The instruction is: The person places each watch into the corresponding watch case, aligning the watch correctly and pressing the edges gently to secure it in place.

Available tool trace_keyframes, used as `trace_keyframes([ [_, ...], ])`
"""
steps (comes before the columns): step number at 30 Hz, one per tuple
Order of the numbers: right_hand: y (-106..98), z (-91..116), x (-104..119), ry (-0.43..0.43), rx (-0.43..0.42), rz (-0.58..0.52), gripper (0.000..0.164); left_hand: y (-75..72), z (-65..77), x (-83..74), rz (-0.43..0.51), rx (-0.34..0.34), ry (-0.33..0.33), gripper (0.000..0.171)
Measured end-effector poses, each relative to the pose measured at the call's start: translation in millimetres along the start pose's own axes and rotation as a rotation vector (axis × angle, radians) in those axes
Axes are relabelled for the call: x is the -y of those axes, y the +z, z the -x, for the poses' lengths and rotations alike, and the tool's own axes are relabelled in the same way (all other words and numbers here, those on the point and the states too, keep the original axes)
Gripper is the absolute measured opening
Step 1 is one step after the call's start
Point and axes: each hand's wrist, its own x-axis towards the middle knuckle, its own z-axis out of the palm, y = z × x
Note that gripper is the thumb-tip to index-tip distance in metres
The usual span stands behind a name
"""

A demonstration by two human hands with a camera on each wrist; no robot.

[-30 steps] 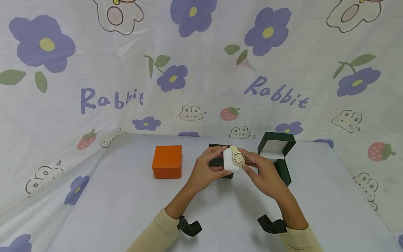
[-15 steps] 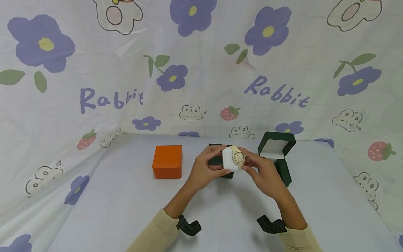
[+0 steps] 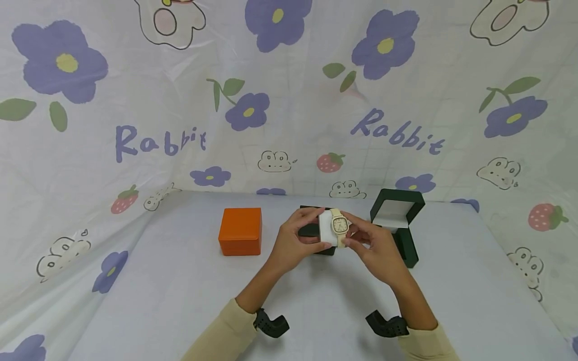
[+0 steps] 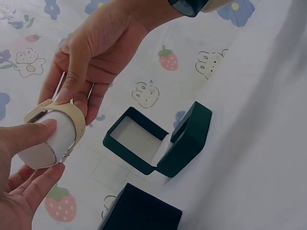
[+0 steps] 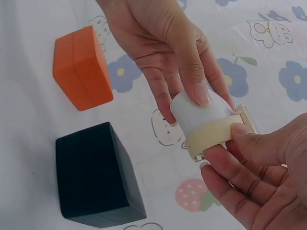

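Above a dark box, my left hand [image 3: 292, 244] grips a white watch cushion [image 3: 327, 228], its thumb pressed on the side in the left wrist view. A cream-strapped wristwatch [image 3: 340, 225] is wrapped around the cushion's right part, its squarish dial facing up in the head view. My right hand [image 3: 377, 250] pinches the watch strap [image 5: 211, 134] between thumb and fingers. From below and the side, the strap passes round the cushion [image 4: 60, 128]. The left hand partly hides the dark box [image 3: 311, 206] in the head view.
An orange box [image 3: 241, 231], lid down, stands on the left of the white-covered table [image 3: 203, 296]. At the right stands a dark green box [image 4: 144, 141] with its lid raised and a white lining. A patterned cloth [image 3: 298, 125] hangs behind.
The watch has shifted slightly left on the cushion and turned straighter, with more of its lower strap showing. My right hand has moved a little left with it. My left hand stays nearly still.
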Motion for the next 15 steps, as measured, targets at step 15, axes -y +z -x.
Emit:
trace_keyframes([
  [15,-14.4,2.7,-5.0,-0.044,0.126,0.008,0.1,-7.6,-2.3,-1.8,0.024,0.11,-0.001,0.075],
])
